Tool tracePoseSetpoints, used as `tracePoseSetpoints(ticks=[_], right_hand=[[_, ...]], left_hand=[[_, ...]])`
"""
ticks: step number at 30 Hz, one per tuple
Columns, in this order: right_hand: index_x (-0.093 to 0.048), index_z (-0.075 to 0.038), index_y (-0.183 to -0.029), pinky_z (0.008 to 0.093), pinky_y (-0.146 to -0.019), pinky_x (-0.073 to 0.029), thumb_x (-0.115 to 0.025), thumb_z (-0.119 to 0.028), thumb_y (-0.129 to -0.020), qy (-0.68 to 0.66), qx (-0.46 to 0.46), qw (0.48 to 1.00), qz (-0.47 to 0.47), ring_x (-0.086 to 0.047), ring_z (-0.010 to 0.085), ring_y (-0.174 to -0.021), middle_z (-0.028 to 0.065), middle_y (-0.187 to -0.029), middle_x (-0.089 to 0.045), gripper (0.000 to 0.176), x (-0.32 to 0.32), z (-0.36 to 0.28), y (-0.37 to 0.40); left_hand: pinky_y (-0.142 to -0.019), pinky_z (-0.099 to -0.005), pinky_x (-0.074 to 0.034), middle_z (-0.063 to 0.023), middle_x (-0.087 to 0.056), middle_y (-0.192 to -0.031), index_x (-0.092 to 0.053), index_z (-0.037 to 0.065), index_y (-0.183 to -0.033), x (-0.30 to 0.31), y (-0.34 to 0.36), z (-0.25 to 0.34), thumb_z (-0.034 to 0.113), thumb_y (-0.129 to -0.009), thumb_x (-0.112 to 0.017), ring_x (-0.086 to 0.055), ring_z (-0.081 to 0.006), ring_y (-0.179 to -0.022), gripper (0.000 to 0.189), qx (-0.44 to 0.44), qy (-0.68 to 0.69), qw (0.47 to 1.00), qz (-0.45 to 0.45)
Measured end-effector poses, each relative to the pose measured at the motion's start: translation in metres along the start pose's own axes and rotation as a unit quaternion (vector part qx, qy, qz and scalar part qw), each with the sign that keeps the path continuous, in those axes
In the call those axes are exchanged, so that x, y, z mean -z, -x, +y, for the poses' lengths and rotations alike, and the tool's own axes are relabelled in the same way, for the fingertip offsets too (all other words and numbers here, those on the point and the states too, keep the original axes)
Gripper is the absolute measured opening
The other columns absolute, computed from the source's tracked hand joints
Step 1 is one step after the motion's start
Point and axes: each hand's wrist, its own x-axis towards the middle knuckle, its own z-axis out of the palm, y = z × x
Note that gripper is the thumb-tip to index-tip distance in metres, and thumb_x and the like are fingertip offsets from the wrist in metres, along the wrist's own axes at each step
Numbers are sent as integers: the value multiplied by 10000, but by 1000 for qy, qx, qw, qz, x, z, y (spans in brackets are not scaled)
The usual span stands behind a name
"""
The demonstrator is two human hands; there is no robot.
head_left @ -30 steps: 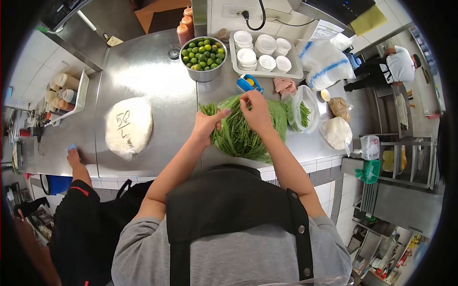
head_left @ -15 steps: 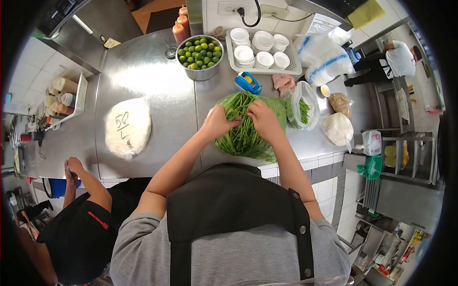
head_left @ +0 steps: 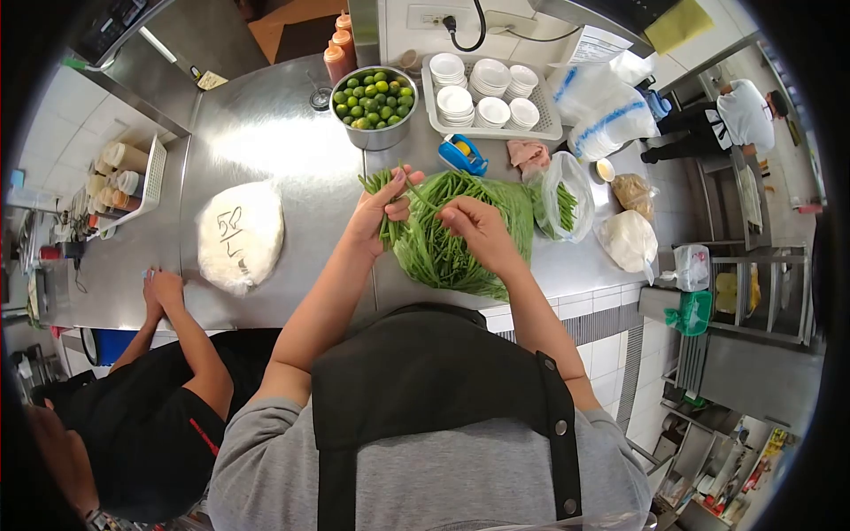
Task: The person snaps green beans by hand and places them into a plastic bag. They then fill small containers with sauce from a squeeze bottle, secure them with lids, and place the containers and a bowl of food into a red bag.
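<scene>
A large pile of green beans [head_left: 456, 234] lies in an opened clear plastic bag [head_left: 518, 208] on the steel counter. My left hand [head_left: 379, 211] is raised at the pile's left edge, its fingers closed round a small bunch of green beans [head_left: 375, 182]. One bean slants from that hand toward my right hand [head_left: 478, 232], whose thumb and fingers pinch together over the pile, at or near the bean's end. A smaller clear bag [head_left: 567, 199] with more green beans stands just right of the pile.
Behind the pile are a metal pot of limes [head_left: 374, 108], a tray of white cups [head_left: 491, 93] and a blue tape dispenser [head_left: 462, 155]. A marked white bag [head_left: 239, 237] lies left. A co-worker's hands [head_left: 164, 290] rest at the counter's left edge.
My left hand has come up and left out of the pile with a bunch of beans. My right hand has shifted slightly down. The co-worker's hands moved onto the counter edge.
</scene>
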Motion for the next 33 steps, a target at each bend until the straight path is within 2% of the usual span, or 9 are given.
tracePoseSetpoints(ticks=[3,6,10,15,18,21,24,28,33], right_hand=[[-608,8,-890,280,-671,-440,-655,-165,-976,24,52,998,32,-530,104,-711,36,-766,-566,199,-10,9,-4],[-622,-2,-899,261,-681,-441,-627,-114,-980,41,47,997,44,-529,93,-710,17,-779,-585,138,-11,11,-6],[-623,-8,-888,250,-689,-443,-611,-106,-988,-102,78,991,43,-523,82,-709,2,-802,-608,140,-9,-1,-3],[-627,-6,-885,239,-693,-454,-616,-138,-995,-236,77,965,86,-551,66,-727,11,-823,-623,172,0,1,-10],[-656,4,-932,266,-715,-482,-624,-160,-990,21,-49,998,28,-603,116,-733,58,-833,-652,177,22,15,-17],[-689,16,-951,330,-751,-508,-655,-184,-960,121,-69,989,-51,-641,214,-769,119,-867,-663,203,13,35,-24],[-713,17,-945,395,-791,-513,-692,-199,-918,177,8,984,-21,-654,303,-838,162,-917,-664,218,-7,67,-26],[-711,16,-899,422,-818,-513,-729,-187,-874,241,-51,969,28,-655,319,-867,172,-921,-663,206,-29,84,-38],[-707,12,-872,418,-769,-526,-764,-206,-843,185,-89,977,50,-676,313,-828,163,-859,-691,227,-35,90,-40]], left_hand=[[-511,-167,-393,-130,-637,-1258,-565,39,-1240,0,0,0,146,-1008,-637,-430,-15,-587,265,-18,-4,1000,8],[-512,-168,-395,-133,-647,-1233,-567,39,-1224,2,3,1,144,-996,-656,-438,-19,-589,266,-25,-27,999,11],[-511,-169,-397,-127,-671,-1169,-573,35,-1206,4,4,-1,150,-977,-683,-455,-25,-595,279,-27,-101,994,18],[-524,-175,-427,-63,-673,-1015,-592,36,-1161,3,1,-4,158,-966,-697,-489,-38,-613,253,-15,-55,995,76],[-524,-173,-435,-6,-603,-877,-588,59,-1151,9,-1,-2,152,-980,-675,-497,-46,-620,213,12,16,995,97],[-524,-175,-448,24,-547,-787,-587,75,-1102,14,0,-3,147,-977,-681,-506,-57,-623,173,21,46,993,103],[-532,-178,-466,27,-544,-771,-583,86,-1020,18,2,-6,137,-955,-712,-528,-58,-635,153,25,22,992,120],[-548,-179,-484,30,-539,-760,-554,103,-888,2,10,-10,121,-929,-744,-560,-51,-650,195,17,-74,982,172],[-536,-200,-468,-30,-670,-853,-661,32,-921,11,12,-22,68,-895,-756,-578,-61,-643,105,-14,-266,955,135]])
